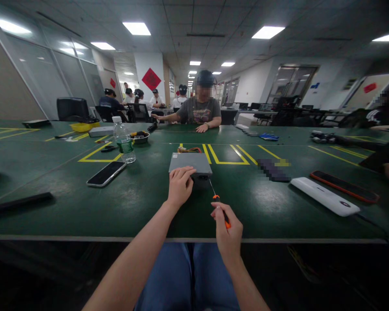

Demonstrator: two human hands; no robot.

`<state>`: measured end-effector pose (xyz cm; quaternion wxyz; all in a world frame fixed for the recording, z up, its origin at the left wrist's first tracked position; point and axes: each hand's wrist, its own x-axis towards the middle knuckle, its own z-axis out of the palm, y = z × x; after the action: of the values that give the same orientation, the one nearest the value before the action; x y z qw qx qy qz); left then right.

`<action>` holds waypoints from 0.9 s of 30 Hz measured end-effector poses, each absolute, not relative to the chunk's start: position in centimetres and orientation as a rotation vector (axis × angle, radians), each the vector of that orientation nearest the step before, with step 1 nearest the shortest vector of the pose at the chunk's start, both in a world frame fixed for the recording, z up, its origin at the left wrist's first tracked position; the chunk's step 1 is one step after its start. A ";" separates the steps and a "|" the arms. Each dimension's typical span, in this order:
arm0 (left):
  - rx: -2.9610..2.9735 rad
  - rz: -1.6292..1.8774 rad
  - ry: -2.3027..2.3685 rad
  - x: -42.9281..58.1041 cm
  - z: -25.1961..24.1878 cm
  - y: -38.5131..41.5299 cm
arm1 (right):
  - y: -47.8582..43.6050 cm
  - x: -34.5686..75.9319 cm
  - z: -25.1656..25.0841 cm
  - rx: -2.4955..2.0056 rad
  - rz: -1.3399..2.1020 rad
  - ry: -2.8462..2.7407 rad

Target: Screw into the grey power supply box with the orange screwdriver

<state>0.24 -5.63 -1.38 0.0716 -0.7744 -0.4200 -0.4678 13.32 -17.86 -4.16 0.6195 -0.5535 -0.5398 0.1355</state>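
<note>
A flat, rectangular grey metal box point(192, 160) is at the middle of a green table point(139, 216) with yellow line markings, set back from the near edge. A bundle of thin multicoloured wires point(191, 150) lies at its far side; a dark socket point(203, 176) sits in its near face, close to the right corner. The left hand point(180, 183) rests on the box at its near edge, fingers laid across the top; whether the thumb clamps it from below cannot be told. The right hand point(231, 229) is closed around a slim black-and-orange screwdriver point(216, 198), whose thin metal shaft points up and away toward the box's near right corner; contact at the tip cannot be made out.

Left of the box lie a dark-screened smartphone with a pale rim point(106, 174) and, standing just beyond it, a clear plastic bottle with a green label point(125, 146). Farther back are a round metal bowl point(141, 140) and a shallow yellow plastic basket point(84, 127). Toward the table's right end lie a long white casing point(324, 195) and, just beside it, a dark slab edged in orange point(343, 186). At the far edge a person in a dark grey T-shirt point(197, 113) sits facing the box, one hand on the tabletop.
</note>
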 end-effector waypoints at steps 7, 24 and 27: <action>-2.309 -1.395 -1.272 0.6 -1.2 -5.7 | -17.8 14.0 -4.0 -1.442 -0.183 -1.514; -2.292 -1.377 -1.323 0.9 -1.1 -5.6 | -17.2 15.4 -1.3 -1.489 -0.087 -1.433; -2.292 -1.381 -1.316 0.9 -1.2 -5.5 | -17.3 14.5 -1.6 -1.387 0.337 -1.161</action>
<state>0.91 -5.54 -1.19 0.0795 -0.7662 -0.4400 -0.4615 14.48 -17.31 -1.64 0.6060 -0.5996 -0.5020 0.1456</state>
